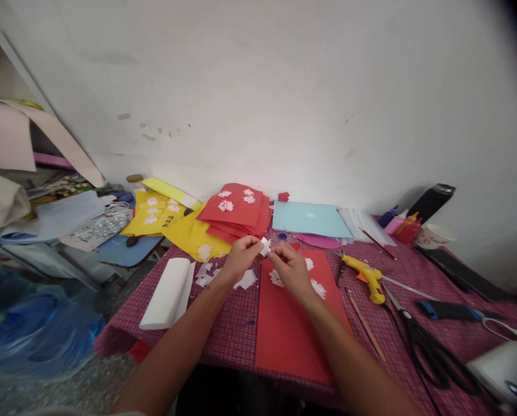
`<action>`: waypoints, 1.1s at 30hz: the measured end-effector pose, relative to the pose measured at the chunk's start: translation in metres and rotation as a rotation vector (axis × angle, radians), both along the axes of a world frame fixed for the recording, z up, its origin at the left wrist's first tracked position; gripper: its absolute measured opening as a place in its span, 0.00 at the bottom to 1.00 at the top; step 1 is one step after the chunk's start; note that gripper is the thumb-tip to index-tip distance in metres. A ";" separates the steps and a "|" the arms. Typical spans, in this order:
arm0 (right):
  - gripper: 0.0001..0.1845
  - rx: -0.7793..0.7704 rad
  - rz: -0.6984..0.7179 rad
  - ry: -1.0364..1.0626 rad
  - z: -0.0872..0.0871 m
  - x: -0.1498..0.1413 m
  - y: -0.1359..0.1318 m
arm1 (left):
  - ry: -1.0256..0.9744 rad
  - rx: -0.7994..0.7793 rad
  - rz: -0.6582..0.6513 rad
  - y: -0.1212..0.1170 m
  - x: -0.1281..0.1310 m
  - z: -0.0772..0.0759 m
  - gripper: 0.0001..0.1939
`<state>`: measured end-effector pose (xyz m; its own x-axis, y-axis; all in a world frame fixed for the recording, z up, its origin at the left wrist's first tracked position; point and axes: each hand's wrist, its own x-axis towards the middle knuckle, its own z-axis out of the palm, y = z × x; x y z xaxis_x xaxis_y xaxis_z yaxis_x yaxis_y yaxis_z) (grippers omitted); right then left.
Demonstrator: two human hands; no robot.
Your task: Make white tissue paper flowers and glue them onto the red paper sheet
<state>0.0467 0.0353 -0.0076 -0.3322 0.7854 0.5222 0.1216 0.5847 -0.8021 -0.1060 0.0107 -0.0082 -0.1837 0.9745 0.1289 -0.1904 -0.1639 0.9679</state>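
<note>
Both my hands meet above the far end of a red paper sheet [290,323] on a checked tablecloth. My left hand [240,257] and my right hand [289,267] pinch a small white paper piece [265,246] between their fingertips. White paper flower cut-outs [317,288] lie on the red sheet under my right hand. More white scraps [246,280] lie by my left wrist.
A white foam roll [166,292] lies at the left. Red cards with flowers [236,209], yellow cards [158,214] and a light blue sheet [308,218] sit at the back. A yellow glue gun [366,276], black scissors [423,341], a wooden stick [365,325] and bottles [403,225] are on the right.
</note>
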 end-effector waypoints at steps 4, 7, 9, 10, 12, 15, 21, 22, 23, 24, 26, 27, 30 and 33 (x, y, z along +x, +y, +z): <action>0.08 -0.022 -0.012 -0.013 -0.001 0.000 0.000 | 0.008 0.001 -0.004 0.000 0.000 -0.001 0.10; 0.09 -0.062 -0.024 -0.017 -0.003 0.000 0.001 | 0.007 0.004 -0.016 0.000 0.000 0.001 0.11; 0.09 -0.095 -0.026 -0.014 -0.004 0.000 0.001 | -0.004 0.002 -0.013 -0.001 0.001 0.002 0.11; 0.10 -0.109 -0.026 -0.014 -0.004 0.000 0.002 | -0.011 -0.001 -0.009 -0.001 0.001 0.003 0.12; 0.10 -0.129 -0.026 -0.015 -0.004 -0.001 0.002 | -0.021 -0.004 -0.002 -0.001 0.001 0.003 0.16; 0.11 -0.147 -0.024 -0.002 -0.003 -0.002 0.001 | -0.024 0.013 -0.006 -0.001 0.001 0.004 0.19; 0.13 -0.225 -0.010 0.049 0.001 -0.002 0.000 | 0.038 0.070 -0.013 0.000 0.001 0.002 0.11; 0.13 -0.241 -0.010 0.058 0.001 -0.001 0.000 | 0.062 0.074 -0.011 0.000 0.001 0.002 0.10; 0.12 -0.258 -0.008 0.067 0.001 -0.001 0.000 | 0.082 0.075 -0.010 0.000 0.001 0.001 0.08; 0.12 -0.273 -0.006 0.078 0.001 -0.001 0.000 | 0.096 0.074 -0.010 0.000 0.001 0.001 0.08; 0.12 -0.292 0.001 0.100 0.001 0.000 0.000 | 0.111 0.069 -0.017 0.000 0.001 0.001 0.06; 0.12 -0.296 0.009 0.111 0.001 0.000 0.000 | 0.114 0.067 -0.019 0.000 0.001 0.001 0.06; 0.11 -0.306 0.042 0.135 0.000 0.001 0.000 | 0.077 0.053 -0.031 -0.002 0.000 0.004 0.06; 0.12 -0.326 0.064 0.161 -0.001 0.001 0.000 | -0.005 0.041 -0.058 -0.004 0.000 0.007 0.10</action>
